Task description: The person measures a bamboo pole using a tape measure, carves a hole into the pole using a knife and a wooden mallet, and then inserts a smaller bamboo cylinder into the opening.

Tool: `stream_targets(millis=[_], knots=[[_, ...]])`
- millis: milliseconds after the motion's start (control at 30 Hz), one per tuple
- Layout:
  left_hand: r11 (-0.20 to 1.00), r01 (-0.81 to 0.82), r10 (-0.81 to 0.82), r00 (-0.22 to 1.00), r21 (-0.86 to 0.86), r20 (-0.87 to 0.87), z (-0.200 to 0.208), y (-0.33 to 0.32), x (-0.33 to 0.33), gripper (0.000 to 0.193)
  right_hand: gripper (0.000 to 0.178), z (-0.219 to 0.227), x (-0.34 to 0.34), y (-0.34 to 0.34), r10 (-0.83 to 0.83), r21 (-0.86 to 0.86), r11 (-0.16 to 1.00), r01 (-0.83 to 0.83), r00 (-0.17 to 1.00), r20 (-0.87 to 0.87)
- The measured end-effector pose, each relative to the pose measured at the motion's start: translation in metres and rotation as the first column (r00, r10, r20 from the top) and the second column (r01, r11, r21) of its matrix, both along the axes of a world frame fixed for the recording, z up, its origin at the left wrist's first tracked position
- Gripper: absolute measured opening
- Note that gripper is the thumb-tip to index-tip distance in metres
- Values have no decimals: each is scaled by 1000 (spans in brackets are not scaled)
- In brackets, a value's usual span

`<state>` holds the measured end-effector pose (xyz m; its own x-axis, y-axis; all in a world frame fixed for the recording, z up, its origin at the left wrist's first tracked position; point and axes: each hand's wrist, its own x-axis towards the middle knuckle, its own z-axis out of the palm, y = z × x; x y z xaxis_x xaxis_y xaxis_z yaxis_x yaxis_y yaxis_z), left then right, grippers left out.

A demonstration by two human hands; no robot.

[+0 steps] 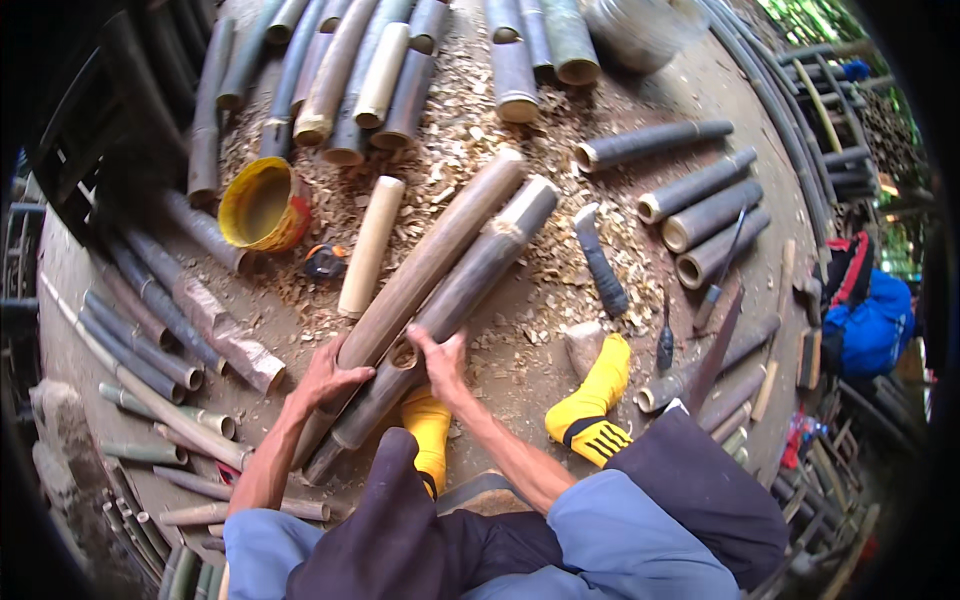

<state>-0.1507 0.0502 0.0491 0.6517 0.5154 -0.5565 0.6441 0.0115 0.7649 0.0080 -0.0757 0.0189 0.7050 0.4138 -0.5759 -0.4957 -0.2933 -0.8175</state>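
Two long bamboo tubes lie side by side in front of me, tilted with their far ends to the right. My left hand [338, 376] is wrapped round the brown bamboo tube [440, 255], its thumb reaching toward the other one. The darker bamboo tube [475, 270] has a pale shaved far end and a round hole near its lower part. My right hand [442, 362] grips that darker tube from the right, the thumb close to the hole. Beyond my left hand, a short pale peeled bamboo piece [372, 245] lies on the ground.
Wood shavings [460, 120] cover the ground ahead. A yellow and red bucket [265, 205] stands at the left beside an orange-black tape measure [326, 261]. Several cut bamboo tubes [705, 215] lie to the right, near a dark-handled chisel-like tool [665, 345]. My yellow-socked foot [595, 395] is nearby.
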Motion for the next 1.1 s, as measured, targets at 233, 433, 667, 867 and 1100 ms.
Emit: stream_targets(millis=[233, 433, 667, 867, 1100], knots=[[1000, 3, -2, 1000, 27, -3, -22, -20, -4, 75, 79, -21, 6, -18, 74, 69, 995, -68, 993, -91], [1000, -16, 16, 1000, -18, -1, -16, -21, 5, 74, 89, -11, 18, -5, 8, -2, 1000, -8, 1000, 14], [897, 86, -4, 983, 433, -186, 10, -60, 13, 109, 112, 1, 19, -3, 166, -165, 973, -162, 986, 10], [762, 125, 161, 913, 635, -374, -2, -100, 14, 125, 74, 30, 43, -16, 160, -99, 987, -127, 847, 507], [780, -82, 214, 967, 620, -141, -3, -105, -14, 125, 87, 62, 62, 29, 760, -862, 181, -474, -489, 428]])
